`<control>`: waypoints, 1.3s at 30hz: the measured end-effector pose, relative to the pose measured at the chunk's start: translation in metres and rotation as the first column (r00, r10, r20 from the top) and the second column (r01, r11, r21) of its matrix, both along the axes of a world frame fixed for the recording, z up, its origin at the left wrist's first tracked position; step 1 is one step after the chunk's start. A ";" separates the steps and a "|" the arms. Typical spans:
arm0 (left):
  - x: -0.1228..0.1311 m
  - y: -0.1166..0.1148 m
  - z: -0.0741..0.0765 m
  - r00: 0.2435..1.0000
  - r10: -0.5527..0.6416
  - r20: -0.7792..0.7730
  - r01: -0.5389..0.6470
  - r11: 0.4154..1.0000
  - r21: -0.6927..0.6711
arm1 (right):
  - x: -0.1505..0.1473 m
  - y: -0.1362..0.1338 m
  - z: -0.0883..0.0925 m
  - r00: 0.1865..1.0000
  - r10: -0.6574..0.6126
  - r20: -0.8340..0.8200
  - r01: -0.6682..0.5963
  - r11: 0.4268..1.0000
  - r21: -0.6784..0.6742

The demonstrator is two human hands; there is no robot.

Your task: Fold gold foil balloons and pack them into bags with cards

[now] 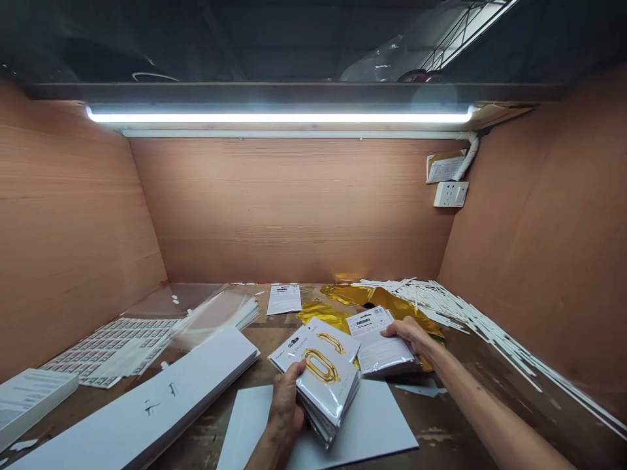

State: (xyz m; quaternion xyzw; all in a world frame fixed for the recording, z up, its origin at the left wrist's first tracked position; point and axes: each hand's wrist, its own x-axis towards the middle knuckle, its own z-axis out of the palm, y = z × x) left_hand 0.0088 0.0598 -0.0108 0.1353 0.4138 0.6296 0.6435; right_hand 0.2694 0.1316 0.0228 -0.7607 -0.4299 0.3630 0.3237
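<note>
My left hand [285,406] is closed round a stack of balloon packets [329,391], thumb on top. The upper packets have white cards printed with a gold ring-shaped balloon. In my right hand [412,336] is a second stack of balloon packets [381,351], gripped at its right side, with text and a barcode facing up. The two stacks sit side by side, their edges close together. Beneath the left one lies a plain white board [382,418]. Gold foil balloons [323,314] are spread behind the stacks, partly covered by them.
Many thin white sticks [470,320] run along the right wall. To the left are a long white stack of card [196,378], clear plastic sleeves [220,310], sticker sheets [117,343] and a white box [34,398]. A printed card [285,299] lies at the back.
</note>
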 end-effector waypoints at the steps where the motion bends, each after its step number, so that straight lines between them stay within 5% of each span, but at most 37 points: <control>1: 0.000 0.001 -0.001 1.000 0.000 0.009 0.000 1.000 0.002 | 0.002 0.001 0.002 0.999 0.004 -0.039 -0.004 1.000 0.009; 7: -0.001 0.003 -0.006 0.999 0.022 0.046 -0.022 1.000 0.000 | 0.025 -0.004 0.052 0.945 0.122 -0.304 -0.081 0.986 0.145; 11: -0.002 0.002 -0.010 0.998 0.003 0.056 -0.002 1.000 -0.002 | -0.005 -0.016 0.072 0.844 0.312 -0.437 -0.228 0.945 0.236; 16: -0.006 0.000 -0.001 0.966 -0.145 0.216 0.121 0.985 0.120 | -0.090 -0.019 0.030 0.806 0.394 -0.443 -0.339 0.919 0.201; 20: -0.012 -0.005 0.014 0.913 -0.260 0.313 0.181 0.949 0.259 | -0.123 -0.014 0.010 0.843 0.421 -0.334 -0.381 0.907 0.182; 26: -0.021 -0.004 0.019 0.978 -0.135 0.160 0.101 0.973 0.205 | -0.130 -0.011 0.029 0.819 0.574 0.022 -0.560 0.790 0.251; 29: -0.033 0.002 0.027 0.989 -0.002 0.146 -0.028 0.980 0.198 | -0.122 -0.005 0.033 0.810 0.545 0.217 -0.586 0.768 0.258; 34: -0.051 0.006 0.042 0.955 0.275 0.107 -0.291 0.937 0.191 | -0.107 -0.003 0.002 0.780 0.426 0.459 -0.548 0.818 0.172; 39: -0.051 0.010 0.035 0.937 0.335 0.103 -0.349 0.919 0.186 | -0.119 -0.007 -0.028 0.772 0.384 0.506 -0.519 0.841 0.154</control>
